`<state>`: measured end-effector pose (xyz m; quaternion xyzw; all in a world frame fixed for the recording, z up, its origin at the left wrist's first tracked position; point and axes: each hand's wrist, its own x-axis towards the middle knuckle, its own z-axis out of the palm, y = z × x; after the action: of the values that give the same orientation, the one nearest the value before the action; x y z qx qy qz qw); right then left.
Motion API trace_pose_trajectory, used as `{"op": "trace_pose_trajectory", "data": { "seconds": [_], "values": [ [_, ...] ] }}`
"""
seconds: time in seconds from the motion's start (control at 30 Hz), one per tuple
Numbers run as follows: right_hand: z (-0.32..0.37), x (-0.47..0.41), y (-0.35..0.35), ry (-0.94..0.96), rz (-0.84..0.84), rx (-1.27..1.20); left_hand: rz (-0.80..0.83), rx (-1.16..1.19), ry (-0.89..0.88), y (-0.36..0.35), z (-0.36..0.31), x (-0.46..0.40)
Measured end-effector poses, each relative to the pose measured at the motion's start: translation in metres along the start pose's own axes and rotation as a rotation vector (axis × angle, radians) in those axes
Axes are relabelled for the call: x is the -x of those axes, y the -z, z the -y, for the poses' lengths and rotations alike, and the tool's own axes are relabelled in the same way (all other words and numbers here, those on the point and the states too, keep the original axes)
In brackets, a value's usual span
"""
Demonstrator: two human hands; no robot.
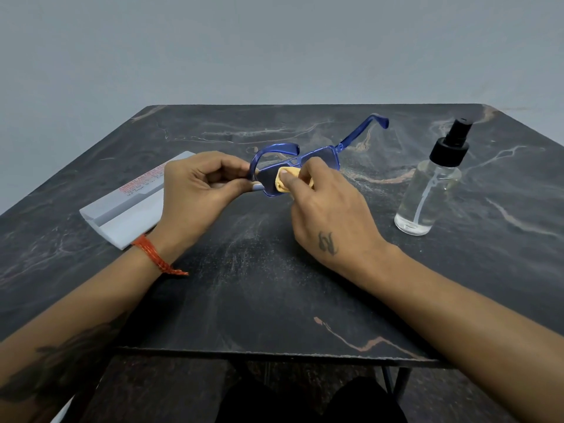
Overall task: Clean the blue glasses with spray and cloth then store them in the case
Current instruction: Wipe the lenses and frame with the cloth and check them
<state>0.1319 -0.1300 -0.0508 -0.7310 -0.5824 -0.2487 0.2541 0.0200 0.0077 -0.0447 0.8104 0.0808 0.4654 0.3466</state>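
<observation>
Blue glasses, arms unfolded, translucent frame, tinted lenses.

We hold the blue plastic-framed glasses above the middle of the dark marbled table; left of them lies the flat grey case, right of them stands the clear spray bottle.

Both forearms are bare, with no sleeves in view. A red-orange braided thread bracelet circles the wrist of the left hand, its frayed ends trailing from the knot. A small dark tattoo marks the back of the right hand; a larger dark tattoo covers the left forearm well below the bracelet. Dark trousers cover the lap.
</observation>
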Motion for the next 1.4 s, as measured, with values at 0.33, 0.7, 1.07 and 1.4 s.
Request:
{"op": "trace_pose_trajectory", "data": {
  "seconds": [0.33,0.7,1.07,1.4],
  "values": [
    [-0.0012,0.0034,-0.0038,0.082,0.011,-0.218,0.001,-0.034,-0.012,0.0033,0.0031,-0.0009],
    [-0.0027,0.0013,-0.0018,-0.002,-0.003,-0.006,0.027,-0.018,-0.033,-0.0003,-0.0016,0.0],
    [-0.0036,0.003,-0.0038,0.114,0.015,-0.182,0.03,-0.011,-0.001,0.0014,0.0001,0.0003],
    [-0.0061,0.0014,-0.0018,0.02,-0.007,0.062,0.024,-0.112,-0.112,-0.0004,-0.0015,-0.0006]
  ]
}}
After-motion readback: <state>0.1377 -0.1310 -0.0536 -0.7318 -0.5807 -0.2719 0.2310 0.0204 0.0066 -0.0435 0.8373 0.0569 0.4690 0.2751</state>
